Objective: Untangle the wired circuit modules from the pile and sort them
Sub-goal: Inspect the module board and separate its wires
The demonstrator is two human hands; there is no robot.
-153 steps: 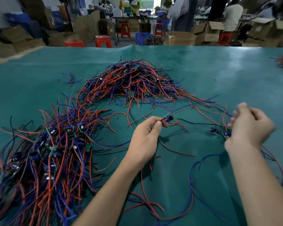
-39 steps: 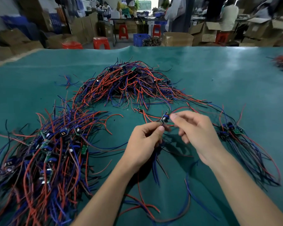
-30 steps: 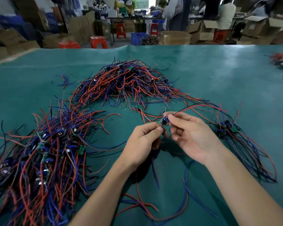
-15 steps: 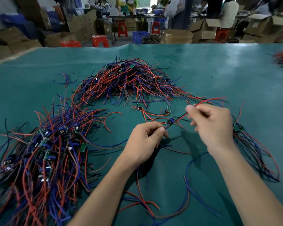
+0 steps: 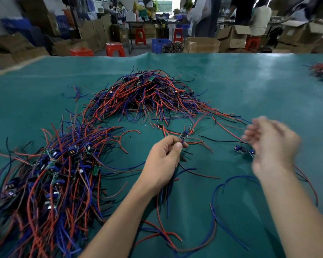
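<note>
Table cover [image 5: 231,86]: teal-green
Wire pile [image 5: 149,95], 12 o'clock: red, blue, some black
Sorted heap [image 5: 50,174], 9 o'clock: red, blue wires; green boards
Stools [image 5: 115,49]: orange-red

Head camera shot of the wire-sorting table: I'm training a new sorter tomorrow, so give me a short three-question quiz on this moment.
1. True or false: the left hand pinches a small module with wires trailing from it.
2. Where does the large sorted pile lie relative to the left hand? A) on its left B) on its right C) beyond the table
3. Fill in: the right hand is too ______ in this frame to tell what it holds.

Key: 1 true; 2 A; 3 blurred
</note>
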